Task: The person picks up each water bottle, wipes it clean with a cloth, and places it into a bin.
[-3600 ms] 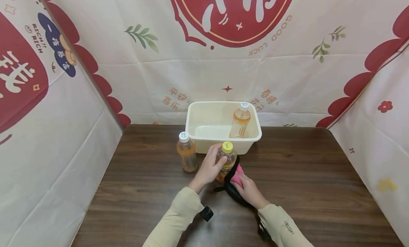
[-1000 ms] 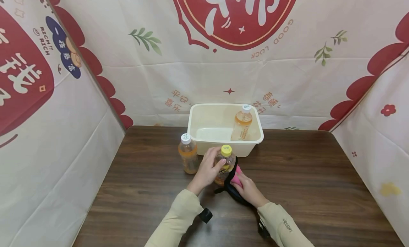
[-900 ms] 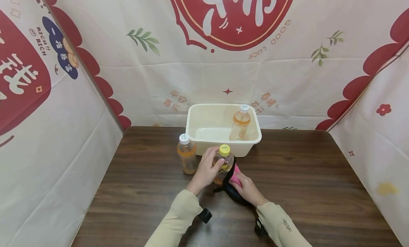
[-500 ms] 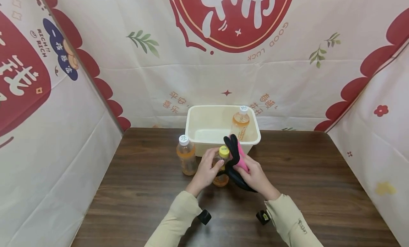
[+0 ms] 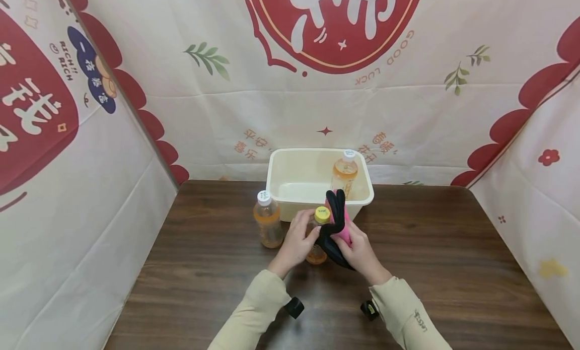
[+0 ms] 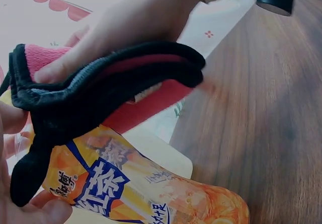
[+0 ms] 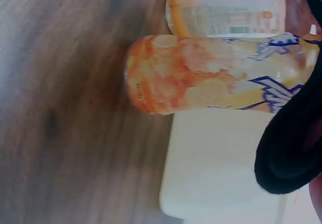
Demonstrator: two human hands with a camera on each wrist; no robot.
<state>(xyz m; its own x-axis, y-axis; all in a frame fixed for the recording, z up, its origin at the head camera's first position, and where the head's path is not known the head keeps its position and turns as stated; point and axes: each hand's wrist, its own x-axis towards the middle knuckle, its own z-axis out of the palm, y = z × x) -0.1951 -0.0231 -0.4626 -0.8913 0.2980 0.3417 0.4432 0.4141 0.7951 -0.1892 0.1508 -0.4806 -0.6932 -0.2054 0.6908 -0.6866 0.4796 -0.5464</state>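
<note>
In the head view my left hand (image 5: 293, 243) holds a yellow-capped tea bottle (image 5: 322, 215) by its upper part. The bottle stands upright, with an orange-and-yellow printed label in the left wrist view. My right hand (image 5: 362, 252) grips a folded pink cloth with black edging (image 5: 336, 214), pressed against the bottle's right side near the cap. A black tab of the cloth (image 6: 75, 108) hangs across the bottle's label (image 6: 113, 183) near my left fingers. Much of the bottle's middle is hidden behind the cloth and hands.
A cream plastic basin (image 5: 290, 205) stands behind the hands, with a white-capped bottle of orange drink (image 5: 345, 172) inside at its right end. Left of my left hand stands another white-capped bottle (image 5: 268, 221). The brown wooden table (image 5: 453, 269) meets printed cloth walls (image 5: 294, 98).
My right hand has lifted the cloth from low on the bottle's side up beside the cap, its folded end now pointing upward. My left hand still holds the bottle in place.
</note>
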